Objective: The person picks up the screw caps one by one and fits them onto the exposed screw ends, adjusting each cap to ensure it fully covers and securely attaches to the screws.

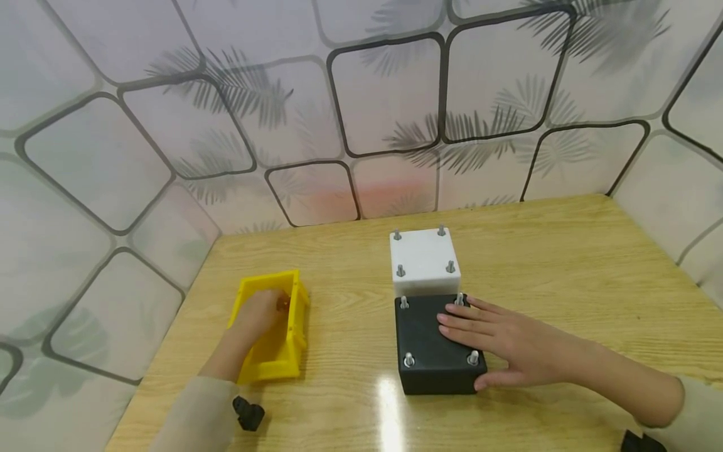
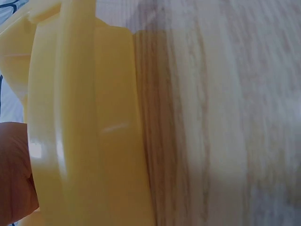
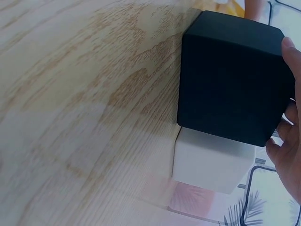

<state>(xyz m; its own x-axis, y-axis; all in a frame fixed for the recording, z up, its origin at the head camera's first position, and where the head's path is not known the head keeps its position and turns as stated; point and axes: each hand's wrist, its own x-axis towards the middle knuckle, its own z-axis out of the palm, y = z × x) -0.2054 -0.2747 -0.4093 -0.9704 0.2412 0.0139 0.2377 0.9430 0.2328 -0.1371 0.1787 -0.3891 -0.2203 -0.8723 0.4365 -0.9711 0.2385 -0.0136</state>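
A wood-grained counter (image 1: 350, 301) runs back to a patterned wall covering (image 1: 390, 94) along its far edge. Toward its left edge, short of the far-left corner, stands a yellow plastic bin (image 1: 273, 369) with a hollow interior. The person's left hand (image 1: 261, 312) reaches down into it, wrist bent over the rim. Its fingertips are hidden inside, and the left wrist view shows mostly the bin's outer wall, so I cannot tell whether they pinch anything.

Around the middle of the counter, between its left and right edges, sits a black square block (image 1: 422, 342) with upright metal bolts (image 1: 409, 360) at the four corners of its top. The right hand (image 1: 503, 339) lies across its right side: straight fingers, slightly spaced, rest on the top face close to the far-right bolt, while the spread thumb touches the near-right corner. Just behind, nearer the counter's far edge, stands a white square block (image 1: 423, 254) with four similar bolts; whether the blocks touch is unclear.

The step in hand looks like fetching a small part from the bin while the other hand steadies the black block. The next move would probably call for a sure pinch, a lift clear of the bin's rim and careful alignment over one bolt, the right hand keeping its fingertips clear of that bolt.
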